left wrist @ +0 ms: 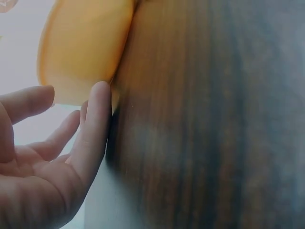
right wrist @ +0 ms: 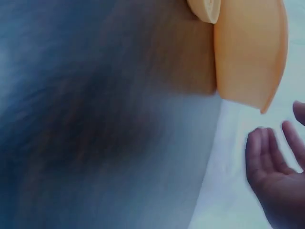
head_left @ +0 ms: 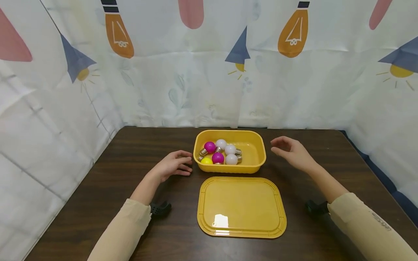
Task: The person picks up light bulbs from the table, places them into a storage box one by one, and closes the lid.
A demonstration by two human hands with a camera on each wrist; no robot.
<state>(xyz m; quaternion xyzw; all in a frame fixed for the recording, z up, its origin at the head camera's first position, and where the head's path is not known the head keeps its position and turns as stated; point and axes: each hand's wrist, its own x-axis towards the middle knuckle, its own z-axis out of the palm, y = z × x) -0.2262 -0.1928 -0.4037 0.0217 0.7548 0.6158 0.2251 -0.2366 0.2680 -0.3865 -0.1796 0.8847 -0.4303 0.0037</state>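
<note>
A yellow plastic box (head_left: 253, 148) stands toward the far side of the table. Inside it, mostly on the left, lie several small light bulbs: white ones (head_left: 230, 149), magenta ones (head_left: 210, 146) and a yellow one (head_left: 206, 161), with silvery screw bases. In front of the box a flat yellow lid (head_left: 241, 206) lies on the table. My left hand (head_left: 174, 165) hovers by the box's left side, fingers loosely bent and holding nothing. Off the box's right side is my right hand (head_left: 294, 152), also holding nothing, its fingers gently curved and apart from the wall.
Dark wood-grain table (head_left: 156, 239) under everything. A pale curtain (head_left: 209, 90) printed with lamps and bulbs hangs behind the table and along both sides. Dark straps (head_left: 160, 209) sit at both wrists, below the beige sleeves.
</note>
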